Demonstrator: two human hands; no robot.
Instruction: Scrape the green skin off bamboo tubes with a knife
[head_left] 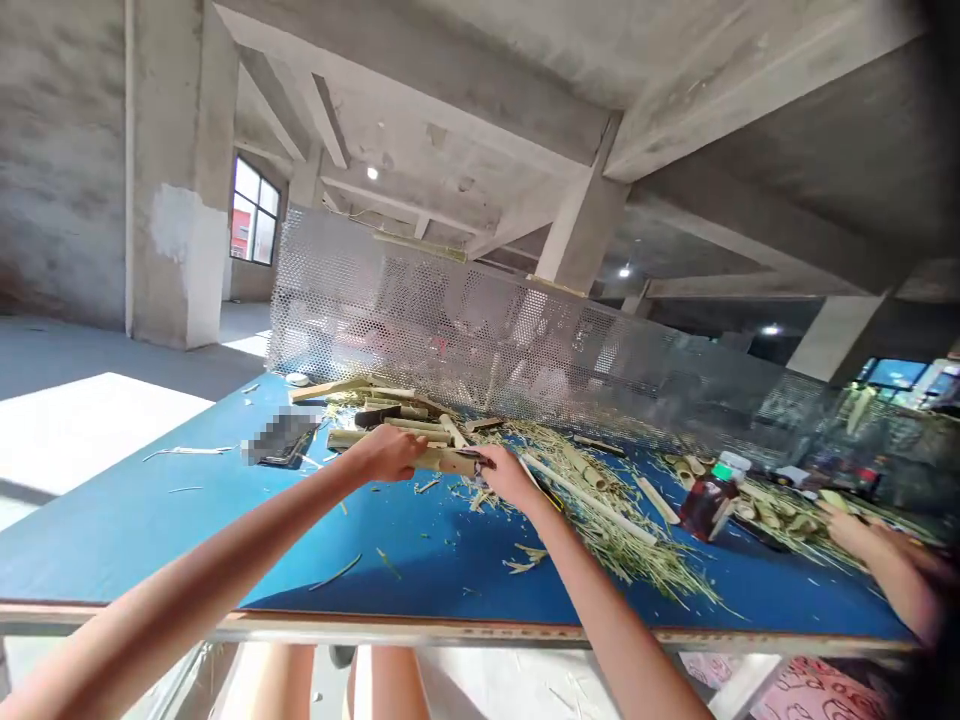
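Bamboo segment at centre frame, held closed in both: left hand at one end, right hand at the other, for a two-point grip over blue worktop, beside fibrous shavings.

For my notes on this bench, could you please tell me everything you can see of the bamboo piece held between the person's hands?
The bamboo piece is a short, pale yellow-tan length of cut stalk, woody and dry-looking, its surface slightly mottled. It lies roughly level above the blue table top, pointing across the view. The left hand holds one end and the right hand the other. A small dark object touches it by the right hand, too small to identify. Whether it touches the table cannot be told.
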